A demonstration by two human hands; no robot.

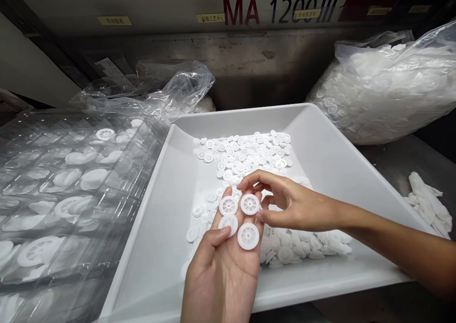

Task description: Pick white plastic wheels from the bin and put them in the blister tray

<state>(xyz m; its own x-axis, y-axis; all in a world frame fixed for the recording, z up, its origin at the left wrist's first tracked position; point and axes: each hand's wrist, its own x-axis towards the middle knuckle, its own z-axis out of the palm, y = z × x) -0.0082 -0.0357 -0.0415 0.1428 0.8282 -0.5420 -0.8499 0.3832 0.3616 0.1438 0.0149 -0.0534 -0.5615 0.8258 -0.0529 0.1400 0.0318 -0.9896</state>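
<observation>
Over one white tray (171,228), the open left hand (221,270) bears four wheels (248,236); the right hand's (299,206) parted fingers touch one.

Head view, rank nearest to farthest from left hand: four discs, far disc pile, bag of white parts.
1. Four discs, on the left hand itself.
2. Far disc pile, back of the tray.
3. Bag of white parts, far right, outside it.
</observation>
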